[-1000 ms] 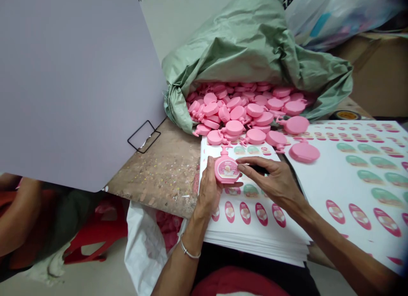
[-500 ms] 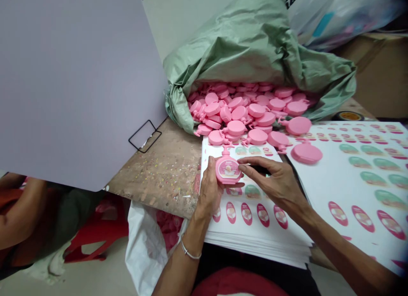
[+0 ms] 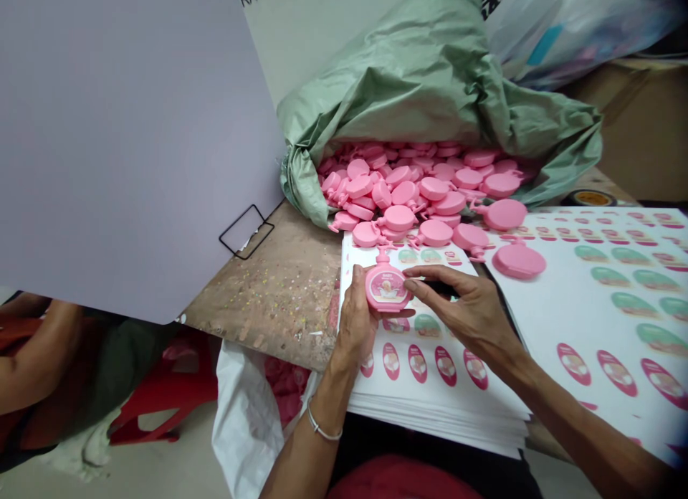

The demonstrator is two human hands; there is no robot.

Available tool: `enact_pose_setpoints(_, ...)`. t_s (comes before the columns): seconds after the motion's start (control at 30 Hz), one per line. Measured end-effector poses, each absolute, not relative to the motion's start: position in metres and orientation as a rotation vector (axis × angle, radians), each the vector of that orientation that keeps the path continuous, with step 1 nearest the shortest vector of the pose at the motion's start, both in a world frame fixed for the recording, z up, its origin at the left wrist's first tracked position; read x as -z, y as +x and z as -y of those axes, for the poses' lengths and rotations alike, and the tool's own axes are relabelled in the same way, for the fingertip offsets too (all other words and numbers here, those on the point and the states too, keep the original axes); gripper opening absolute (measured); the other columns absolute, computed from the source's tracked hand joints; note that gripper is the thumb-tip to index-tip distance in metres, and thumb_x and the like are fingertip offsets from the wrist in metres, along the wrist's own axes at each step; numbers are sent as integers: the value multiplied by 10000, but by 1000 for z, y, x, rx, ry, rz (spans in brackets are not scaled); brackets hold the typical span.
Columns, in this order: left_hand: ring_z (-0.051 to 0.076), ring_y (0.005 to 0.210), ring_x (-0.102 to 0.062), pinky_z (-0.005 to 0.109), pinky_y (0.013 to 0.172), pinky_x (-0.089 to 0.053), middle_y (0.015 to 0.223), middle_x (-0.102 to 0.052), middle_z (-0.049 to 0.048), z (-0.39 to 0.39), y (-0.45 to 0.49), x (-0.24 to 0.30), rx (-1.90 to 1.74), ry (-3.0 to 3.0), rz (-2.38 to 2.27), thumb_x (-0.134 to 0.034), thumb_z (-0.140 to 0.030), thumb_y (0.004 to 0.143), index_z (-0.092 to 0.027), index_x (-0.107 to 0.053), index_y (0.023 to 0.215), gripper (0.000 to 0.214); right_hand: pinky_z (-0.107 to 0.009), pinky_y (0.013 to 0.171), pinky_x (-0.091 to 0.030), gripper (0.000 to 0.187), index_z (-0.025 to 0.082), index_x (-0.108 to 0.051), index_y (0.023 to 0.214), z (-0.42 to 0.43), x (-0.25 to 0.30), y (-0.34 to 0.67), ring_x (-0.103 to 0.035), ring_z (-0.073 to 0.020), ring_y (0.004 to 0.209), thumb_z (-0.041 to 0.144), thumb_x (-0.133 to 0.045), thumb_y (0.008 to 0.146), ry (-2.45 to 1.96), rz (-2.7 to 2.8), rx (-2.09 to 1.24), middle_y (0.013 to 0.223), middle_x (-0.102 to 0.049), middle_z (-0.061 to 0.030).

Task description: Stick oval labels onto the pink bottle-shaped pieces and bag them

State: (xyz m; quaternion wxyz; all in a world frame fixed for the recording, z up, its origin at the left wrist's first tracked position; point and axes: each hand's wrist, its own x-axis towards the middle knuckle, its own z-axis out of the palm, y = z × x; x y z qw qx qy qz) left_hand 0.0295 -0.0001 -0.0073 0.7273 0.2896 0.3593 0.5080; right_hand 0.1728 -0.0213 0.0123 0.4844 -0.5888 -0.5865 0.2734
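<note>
My left hand (image 3: 357,316) holds a small pink toy pump bottle (image 3: 383,257) upright, thumb along its left side and fingers behind it. On the bottle's front lies a round label (image 3: 387,287) with a printed picture. The thumb and forefinger of my right hand (image 3: 462,302) pinch at the bottle's right edge, by the label's rim. A dark shape shows under that hand; I cannot make out what it is. Below both hands lies a stack of printed sticker sheets (image 3: 405,395) with oval and half-round labels.
A green sack (image 3: 387,90) spills many pink bottles (image 3: 398,218) onto the table. More sticker sheets (image 3: 553,305) lie at right, with a tape roll (image 3: 591,198) behind. A white sack (image 3: 241,420) with pink pieces stands below the table edge. Another person's arm (image 3: 43,348) shows at left.
The view has shifted very slightly. Both hands keep the same hold on the bottle, its label tilted a little differently.
</note>
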Motion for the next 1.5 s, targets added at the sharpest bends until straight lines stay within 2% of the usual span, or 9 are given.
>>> enact_pose_setpoints(0.23,237,913,-671,378,736,-603,922,-687,103,-1,29,7,-1088,594,-791,-397,-600,908,-134,-640,1061,547,-267,603,-521,253,197,-731,877,21,-12,170,-641,-156,670,425,-684,777,-1436,1437,-627,794,-725,-34)
enact_pose_setpoints(0.47,174,815,-642,339,699,-599,951,-617,48,1,27,7,-1121,891,-835,-697,-411,780,-164,-594,1038,371,-403,765,-514,363,199,-690,1037,17,-5,175,-683,-243,810,485,-611,828,-1561,1629,-285,942,-735,-88)
enact_pose_setpoints(0.57,238,927,-651,387,791,-578,999,-637,81,5,30,8,-1158,970,-1045,-635,-464,813,-186,-606,1037,359,-486,866,-472,551,171,-601,1198,13,0,166,-658,-317,972,546,-622,794,-1638,1619,-109,1084,-699,-142)
enact_pose_setpoints(0.7,291,1178,-564,392,966,-479,1177,-628,141,12,33,13,-1229,989,-1325,-574,-510,832,-199,-639,1053,387,-415,863,-506,708,190,-417,1362,2,15,151,-620,-278,1074,579,-594,797,-1564,1485,-412,1286,-590,-154)
enact_pose_setpoints(0.87,206,706,-662,338,669,-529,827,-680,67,-11,-7,30,-1263,1001,-1396,-549,-589,810,-151,-605,1035,496,-421,794,-507,608,181,-501,1276,-28,32,205,-652,-297,978,571,-565,814,-1888,1508,-355,1149,-668,-156)
enact_pose_setpoints(1.03,241,693,-595,363,677,-466,714,-647,86,-64,-61,52,-1099,1445,-1992,-533,-585,795,-158,-647,799,442,-417,772,-466,647,150,-489,1310,-75,27,267,-639,-345,1015,532,-594,799,-2134,1870,-76,1158,-668,-200)
enact_pose_setpoints(1.2,322,1079,-548,446,920,-430,1133,-617,187,-72,-59,43,-1291,1705,-2016,-597,-469,782,-143,-626,1042,418,-367,742,-444,646,180,-586,1213,-115,20,280,-656,-333,946,475,-723,655,-2040,2121,-188,1043,-714,-161)
enact_pose_setpoints(1.37,193,882,-609,288,766,-495,970,-657,83,-52,-15,24,-1323,1590,-1440,-537,-378,871,-183,-656,930,236,-335,703,-454,572,140,-645,1066,-112,10,286,-655,-284,876,586,-631,709,-1969,2126,-351,972,-710,-158)
enact_pose_setpoints(1.5,183,893,-632,267,722,-524,1086,-646,80,-43,20,19,-1065,1095,-994,-728,-391,743,-198,-644,1071,390,-289,630,-467,561,148,-654,988,-74,0,258,-632,-189,749,651,-509,787,-1520,1855,-1027,912,-692,-95)
